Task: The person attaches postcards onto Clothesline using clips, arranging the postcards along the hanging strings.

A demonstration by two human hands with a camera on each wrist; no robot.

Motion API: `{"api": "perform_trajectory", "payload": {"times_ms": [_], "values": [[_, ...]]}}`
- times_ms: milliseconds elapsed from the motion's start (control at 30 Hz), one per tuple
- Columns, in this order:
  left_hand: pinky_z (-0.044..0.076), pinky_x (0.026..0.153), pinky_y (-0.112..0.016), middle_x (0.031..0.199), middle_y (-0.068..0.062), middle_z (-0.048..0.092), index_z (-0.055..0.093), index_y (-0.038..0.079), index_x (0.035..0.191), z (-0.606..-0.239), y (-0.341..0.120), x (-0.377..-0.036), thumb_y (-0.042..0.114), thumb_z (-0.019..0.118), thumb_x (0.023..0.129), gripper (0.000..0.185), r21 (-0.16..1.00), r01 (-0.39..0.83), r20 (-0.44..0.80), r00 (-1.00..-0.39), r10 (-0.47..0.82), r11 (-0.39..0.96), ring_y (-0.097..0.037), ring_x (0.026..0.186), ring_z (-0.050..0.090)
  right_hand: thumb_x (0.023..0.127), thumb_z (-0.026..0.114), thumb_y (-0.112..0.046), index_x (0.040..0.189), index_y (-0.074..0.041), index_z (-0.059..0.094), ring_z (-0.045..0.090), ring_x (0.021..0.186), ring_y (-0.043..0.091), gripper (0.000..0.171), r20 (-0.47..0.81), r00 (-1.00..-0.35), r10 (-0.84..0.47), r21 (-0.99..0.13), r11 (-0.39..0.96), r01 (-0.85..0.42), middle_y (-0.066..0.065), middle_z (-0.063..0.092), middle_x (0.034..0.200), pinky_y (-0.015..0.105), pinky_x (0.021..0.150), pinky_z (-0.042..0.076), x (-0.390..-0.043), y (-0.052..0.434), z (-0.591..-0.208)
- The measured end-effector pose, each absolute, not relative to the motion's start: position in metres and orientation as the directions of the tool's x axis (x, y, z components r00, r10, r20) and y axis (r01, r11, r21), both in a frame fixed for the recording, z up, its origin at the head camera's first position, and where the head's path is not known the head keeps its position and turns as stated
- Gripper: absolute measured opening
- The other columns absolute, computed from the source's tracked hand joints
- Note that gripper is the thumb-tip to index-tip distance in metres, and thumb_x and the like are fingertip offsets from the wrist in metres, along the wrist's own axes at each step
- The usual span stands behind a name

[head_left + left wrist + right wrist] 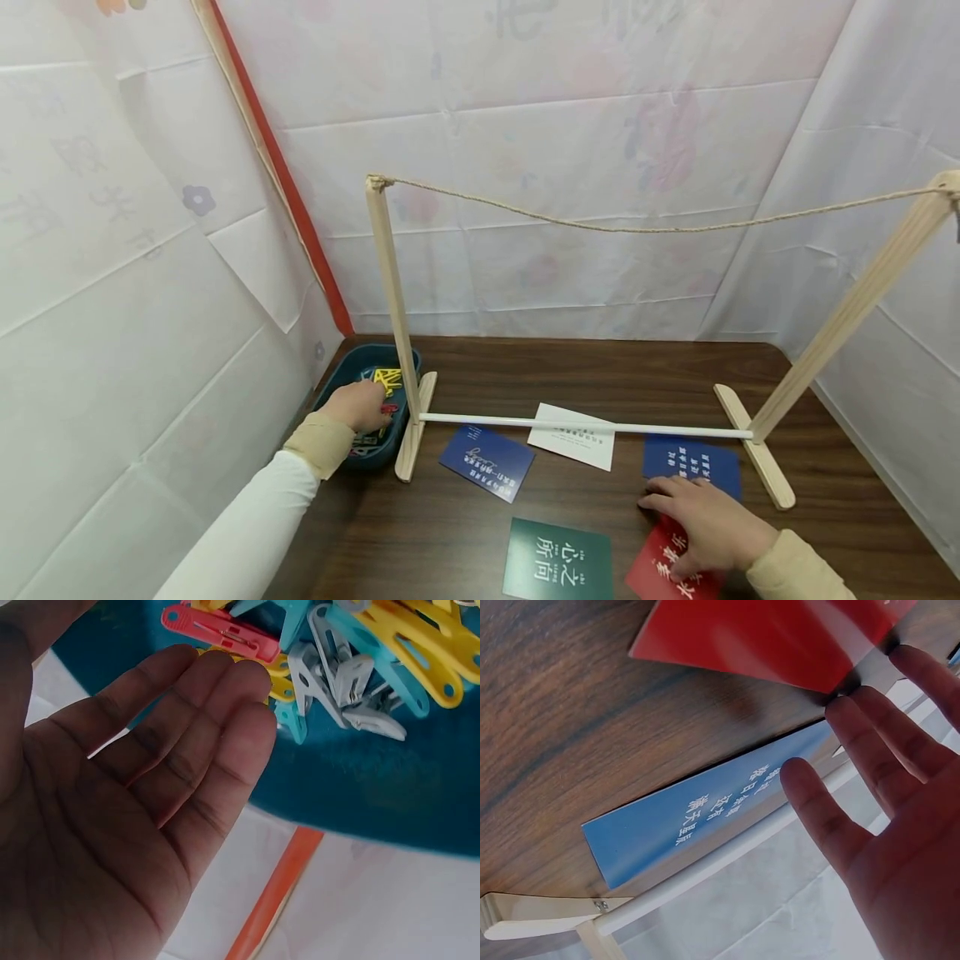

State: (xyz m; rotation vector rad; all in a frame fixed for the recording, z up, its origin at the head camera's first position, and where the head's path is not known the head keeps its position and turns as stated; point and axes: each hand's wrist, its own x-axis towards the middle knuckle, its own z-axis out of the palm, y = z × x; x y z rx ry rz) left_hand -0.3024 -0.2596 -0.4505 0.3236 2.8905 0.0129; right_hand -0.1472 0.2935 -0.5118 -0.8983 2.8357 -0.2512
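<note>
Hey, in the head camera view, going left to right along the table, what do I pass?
Left hand in the teal tray of clothespins → left wooden post → tilted blue card → white card → right hand on the red card → right wooden post.

Person wears a white left sleeve (247, 525) ending in a beige ribbed cuff (321, 443); right wrist shows a matching beige cuff (798, 571); both hands bare.
</note>
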Motion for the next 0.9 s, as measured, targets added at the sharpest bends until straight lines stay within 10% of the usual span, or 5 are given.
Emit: {"api": "perform_trajectory", "payload": {"times_ms": [900], "values": [[0.051,0.067,-0.036,0.080,-0.006,0.068,0.072,0.008,0.084,-0.458,-0.252,-0.318,0.011,0.082,0.093,0.013,0.065,0.187,-0.343,-0.918,0.198,0.980,-0.021,0.071,0.059,0.079,0.093,-0.054,0.117,-0.023,0.079,0.071,0.114,0.034,0.051,0.008,-0.810,-0.587,-0.169,0.797,-0.580,0.007,0.073,0.126,0.063,0.094,0.057,-0.151,0.289,-0.516]]}}
